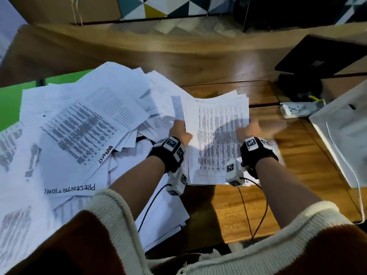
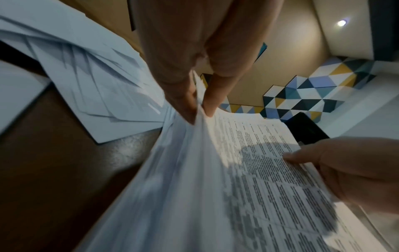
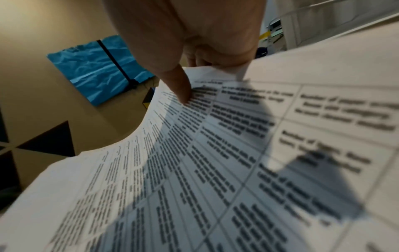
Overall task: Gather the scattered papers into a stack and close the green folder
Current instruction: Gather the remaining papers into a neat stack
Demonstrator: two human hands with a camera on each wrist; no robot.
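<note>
Head view: sheet (image 1: 65, 190) lettered "PRESENTATIONS", among scattered papers (image 1: 95, 116).

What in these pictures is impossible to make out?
- Green folder, head view: mostly buried under scattered papers; cut by the left edge.
- Held stack: print blurred in all views.
- Right hand, left hand, head view: fingers hidden beneath the stack.
- Black object: too dark to identify.

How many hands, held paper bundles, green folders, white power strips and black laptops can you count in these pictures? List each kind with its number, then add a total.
Hands: 2, left hand and right hand
Held paper bundle: 1
Green folder: 1
White power strip: 1
Black laptop: 1
Total: 6
</note>
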